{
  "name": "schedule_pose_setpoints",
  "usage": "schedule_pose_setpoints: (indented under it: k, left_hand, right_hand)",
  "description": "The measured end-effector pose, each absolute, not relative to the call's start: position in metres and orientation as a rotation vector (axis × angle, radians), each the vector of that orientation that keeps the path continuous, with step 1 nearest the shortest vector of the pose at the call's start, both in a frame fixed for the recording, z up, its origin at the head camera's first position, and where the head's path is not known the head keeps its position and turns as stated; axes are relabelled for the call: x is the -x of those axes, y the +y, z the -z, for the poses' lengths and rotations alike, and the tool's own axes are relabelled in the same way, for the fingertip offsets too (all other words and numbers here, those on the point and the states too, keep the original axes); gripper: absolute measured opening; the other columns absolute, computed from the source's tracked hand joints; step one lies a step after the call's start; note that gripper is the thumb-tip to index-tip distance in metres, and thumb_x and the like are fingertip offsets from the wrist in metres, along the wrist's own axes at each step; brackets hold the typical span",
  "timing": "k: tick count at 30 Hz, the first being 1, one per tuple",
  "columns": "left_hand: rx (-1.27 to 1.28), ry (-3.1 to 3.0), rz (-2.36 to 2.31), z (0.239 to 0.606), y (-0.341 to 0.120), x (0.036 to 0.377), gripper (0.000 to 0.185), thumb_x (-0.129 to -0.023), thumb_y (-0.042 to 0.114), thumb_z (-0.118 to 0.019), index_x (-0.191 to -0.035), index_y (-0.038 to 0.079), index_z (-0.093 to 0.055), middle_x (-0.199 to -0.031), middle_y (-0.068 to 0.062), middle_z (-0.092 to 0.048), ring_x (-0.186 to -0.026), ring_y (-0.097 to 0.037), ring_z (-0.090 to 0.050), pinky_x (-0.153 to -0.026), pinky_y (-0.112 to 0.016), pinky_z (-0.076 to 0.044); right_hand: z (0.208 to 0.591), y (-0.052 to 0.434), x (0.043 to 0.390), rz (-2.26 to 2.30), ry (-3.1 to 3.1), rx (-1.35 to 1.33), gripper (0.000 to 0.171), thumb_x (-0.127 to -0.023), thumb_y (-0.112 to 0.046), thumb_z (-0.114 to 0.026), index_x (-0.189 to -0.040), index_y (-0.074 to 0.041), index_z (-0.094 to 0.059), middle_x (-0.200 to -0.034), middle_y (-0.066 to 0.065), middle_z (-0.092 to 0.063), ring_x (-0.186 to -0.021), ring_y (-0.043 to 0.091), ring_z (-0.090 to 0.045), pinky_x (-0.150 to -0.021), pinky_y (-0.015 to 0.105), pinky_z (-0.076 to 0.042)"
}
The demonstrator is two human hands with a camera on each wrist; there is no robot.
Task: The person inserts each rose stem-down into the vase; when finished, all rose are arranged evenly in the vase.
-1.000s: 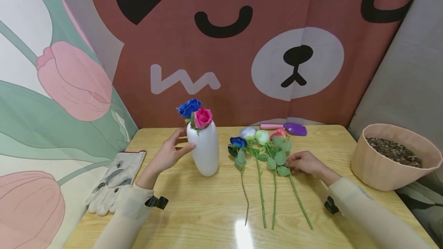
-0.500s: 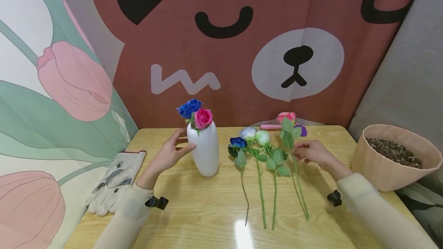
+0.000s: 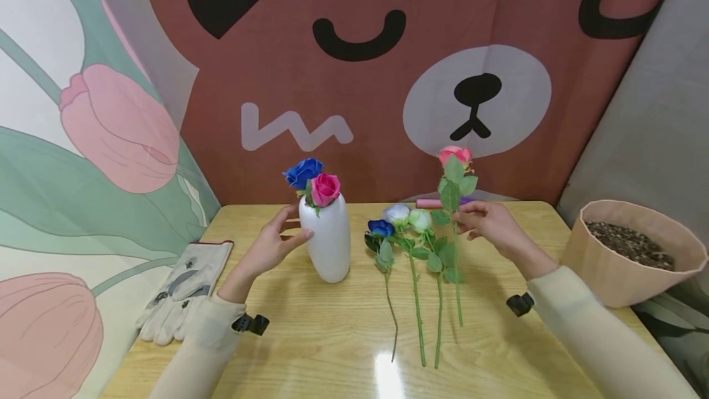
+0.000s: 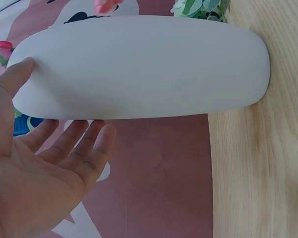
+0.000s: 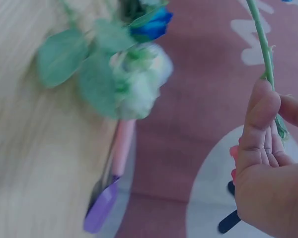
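A white vase (image 3: 329,248) stands upright on the table, with a blue rose (image 3: 303,173) and a pink rose (image 3: 325,189) in its mouth. My left hand (image 3: 271,245) holds it at the upper left, thumb (image 4: 17,74) on one side and fingers around the other. My right hand (image 3: 490,226) pinches the green stem (image 5: 262,42) of a coral-pink rose (image 3: 455,156) between thumb and fingertips. That rose is raised upright above the table, its bloom on top. Left of it lie a dark blue rose (image 3: 381,228), a pale lilac rose (image 3: 397,213) and a pale green rose (image 3: 420,220).
A trowel with pink handle (image 3: 429,204) and purple blade (image 5: 103,206) lies at the back edge, partly behind the raised rose. At right stands a peach pot (image 3: 598,270) of soil. Work gloves (image 3: 185,291) lie at the left edge. A printed curtain (image 3: 376,134) hangs behind.
My right hand has picked the coral-pink rose up off the table, raised it upright and brought it slightly left. The left hand and the vase have stayed in place.
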State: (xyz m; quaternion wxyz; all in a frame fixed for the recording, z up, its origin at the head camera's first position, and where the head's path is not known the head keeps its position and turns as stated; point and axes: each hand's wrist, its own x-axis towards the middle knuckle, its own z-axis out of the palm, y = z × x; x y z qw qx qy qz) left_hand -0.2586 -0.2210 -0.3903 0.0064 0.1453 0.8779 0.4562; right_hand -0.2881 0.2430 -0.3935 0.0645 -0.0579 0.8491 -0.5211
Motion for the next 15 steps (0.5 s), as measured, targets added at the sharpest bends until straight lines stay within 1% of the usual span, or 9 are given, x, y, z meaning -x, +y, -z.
schedule_pose_setpoints:
  k: [4,8,11,15]
  left_hand:
    - [-0.455,2.755,-1.427,0.391,-0.221,0.259,0.073,-0.093,0.052,-0.065,-0.153,0.024,-0.035,-0.155,-0.006,-0.042,-0.134,-0.036,-0.052,-0.099,-0.053,-0.054]
    - [-0.459,2.755,-1.428,0.391,-0.222,0.260,0.074,-0.093,0.053,-0.065,-0.153,0.024,-0.035,-0.155,-0.006,-0.042,-0.134,-0.036,-0.052,-0.099,-0.053,-0.054]
    - [-0.459,2.755,-1.428,0.392,-0.222,0.260,0.074,-0.092,0.053,-0.065,-0.153,0.024,-0.035,-0.155,-0.006,-0.042,-0.134,-0.037,-0.052,-0.099,-0.054,-0.054]
    - [-0.462,2.757,-1.426,0.392,-0.222,0.260,0.074,-0.093,0.053,-0.065,-0.153,0.024,-0.035,-0.155,-0.007,-0.042,-0.134,-0.037,-0.051,-0.099,-0.054,-0.054]
  right_hand:
    - [0.381,0.228,0.290,1.634,2.559,0.205,0.048,-0.100,-0.039,-0.059,-0.126,0.001,-0.057,-0.110,0.011,-0.067,-0.089,0.015,-0.069,-0.076,0.032,-0.060]
    - [0.370,0.214,0.290,1.721,2.544,0.224,0.044,-0.100,-0.036,-0.061,-0.123,0.002,-0.059,-0.108,0.008,-0.070,-0.087,0.014,-0.070,-0.077,0.032,-0.060]
    - [0.364,0.205,0.291,1.825,2.498,0.215,0.041,-0.099,-0.033,-0.063,-0.120,0.002,-0.060,-0.100,0.001,-0.073,-0.084,0.013,-0.071,-0.076,0.029,-0.061]
    - [0.358,0.196,0.293,1.985,2.407,0.212,0.038,-0.098,-0.028,-0.065,-0.116,0.004,-0.058,-0.086,-0.008,-0.073,-0.080,0.008,-0.071,-0.074,0.026,-0.061]
